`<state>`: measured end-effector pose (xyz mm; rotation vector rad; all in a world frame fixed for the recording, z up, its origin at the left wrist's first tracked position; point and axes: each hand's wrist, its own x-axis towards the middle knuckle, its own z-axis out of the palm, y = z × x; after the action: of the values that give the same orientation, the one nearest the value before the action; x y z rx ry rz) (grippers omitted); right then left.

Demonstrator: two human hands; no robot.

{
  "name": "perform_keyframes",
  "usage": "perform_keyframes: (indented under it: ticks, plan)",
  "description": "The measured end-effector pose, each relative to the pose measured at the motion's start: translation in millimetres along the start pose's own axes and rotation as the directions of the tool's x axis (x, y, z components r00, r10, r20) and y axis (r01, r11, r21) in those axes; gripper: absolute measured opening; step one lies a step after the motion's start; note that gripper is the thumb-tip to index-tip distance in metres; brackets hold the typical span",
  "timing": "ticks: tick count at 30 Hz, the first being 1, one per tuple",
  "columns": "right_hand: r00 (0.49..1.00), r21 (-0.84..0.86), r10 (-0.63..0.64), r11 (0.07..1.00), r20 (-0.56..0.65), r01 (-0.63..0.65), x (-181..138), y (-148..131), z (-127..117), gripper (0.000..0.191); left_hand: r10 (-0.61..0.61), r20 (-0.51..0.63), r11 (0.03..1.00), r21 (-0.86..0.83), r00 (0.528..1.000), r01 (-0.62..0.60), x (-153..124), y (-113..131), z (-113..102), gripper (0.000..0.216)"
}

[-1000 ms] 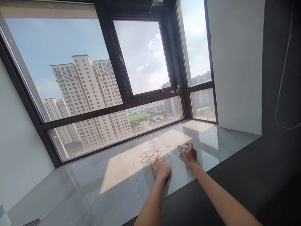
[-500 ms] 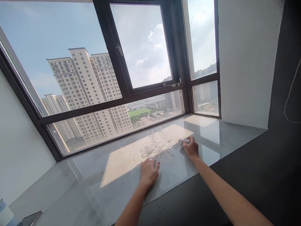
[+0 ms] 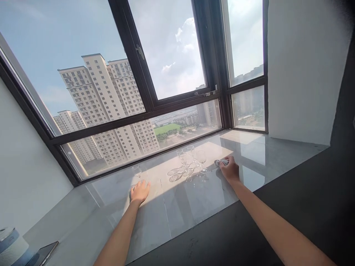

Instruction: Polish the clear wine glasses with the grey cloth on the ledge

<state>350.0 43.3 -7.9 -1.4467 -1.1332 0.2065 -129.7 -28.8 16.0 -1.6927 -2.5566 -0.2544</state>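
Observation:
Several clear wine glasses [image 3: 194, 159] stand in a cluster on the grey marble window sill [image 3: 180, 210], in a patch of sunlight. My left hand [image 3: 140, 192] is well left of the cluster, its fingers closed round the foot of a single wine glass [image 3: 135, 170] that stands upright above it. My right hand [image 3: 230, 170] rests on the sill just right of the cluster, fingers closed on a small crumpled grey cloth [image 3: 222, 162] pressed against the marble.
A large dark-framed window [image 3: 149, 111] runs along the back of the sill, with a white wall [image 3: 302, 74] at its right end. A phone [image 3: 43, 253] and a white and blue container [image 3: 9, 244] lie at the near left. A dark ledge [image 3: 222, 236] borders the sill's front.
My left hand has slid left along the sill, away from the cluster, taking one wine glass with it. My right hand has stayed on the cloth. The view shifted slightly.

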Motion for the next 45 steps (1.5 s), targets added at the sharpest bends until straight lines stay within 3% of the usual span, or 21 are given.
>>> perform_keyframes:
  ticks: [5, 9, 11, 12, 14, 16, 17, 21, 25, 30, 35, 41, 45]
  plan:
    - [1.000, -0.001, 0.010, 1.000, -0.010, -0.010, -1, -4, -2, 0.032, -0.067, -0.038, 0.997, -0.034, 0.997, 0.066, 9, 0, -3, 0.068]
    - [1.000, -0.012, 0.010, 1.000, -0.007, -0.010, -1, -6, -1, 0.031, -0.224, -0.116, 0.964, -0.172, 0.968, 0.203, -11, 14, -4, 0.060]
    - [1.000, -0.024, -0.002, 1.000, 0.009, 0.002, -2, -6, 1, 0.030, -0.225, -0.116, 0.954, -0.228, 0.967, 0.194, -27, 32, -3, 0.054]
    - [1.000, -0.029, -0.010, 1.000, 0.016, 0.010, -2, -6, 1, 0.030, -0.166, -0.130, 0.962, -0.238, 0.977, 0.132, -36, 46, -2, 0.050]
    - [0.999, -0.030, -0.028, 0.999, 0.023, 0.029, -2, -6, 2, 0.030, 0.152, -0.226, 0.947, -0.246, 0.962, -0.207, -50, 79, 0, 0.042]
    - [0.999, -0.024, -0.036, 0.999, 0.018, 0.037, -3, -7, 2, 0.029, 0.449, -0.201, 0.844, -0.223, 0.870, -0.487, -59, 118, 3, 0.040]
    - [0.999, -0.020, -0.038, 0.999, 0.012, 0.038, -3, -7, 1, 0.029, 0.513, -0.176, 0.810, -0.224, 0.840, -0.541, -62, 137, 4, 0.042]
    - [0.999, -0.014, -0.038, 0.999, -0.005, 0.038, -4, -7, -1, 0.029, 0.551, -0.024, 0.801, -0.266, 0.834, -0.536, -55, 197, 8, 0.056]
    - [0.999, -0.020, -0.044, 0.999, 0.018, 0.044, -4, -6, -1, 0.028, 0.587, 0.049, 0.784, -0.282, 0.808, -0.553, -45, 217, 11, 0.058]
    - [1.000, -0.015, -0.021, 1.000, 0.021, 0.021, -5, -7, -3, 0.028, 0.568, 0.023, 0.795, -0.276, 0.823, -0.540, -65, 198, 5, 0.055]
    - [1.000, -0.006, -0.024, 1.000, 0.015, 0.024, -5, -8, -3, 0.028, 0.568, 0.029, 0.807, -0.218, 0.823, -0.549, -87, 133, -15, 0.050]
    - [1.000, -0.016, -0.015, 1.000, -0.010, 0.015, -2, -4, 0, 0.031, 0.293, 0.034, 0.953, -0.089, 0.956, -0.289, -61, 30, -24, 0.047]
    - [1.000, -0.030, -0.013, 0.999, -0.019, 0.013, -1, -2, 1, 0.031, 0.095, -0.011, 0.994, -0.043, 0.995, -0.096, -36, -7, -22, 0.048]
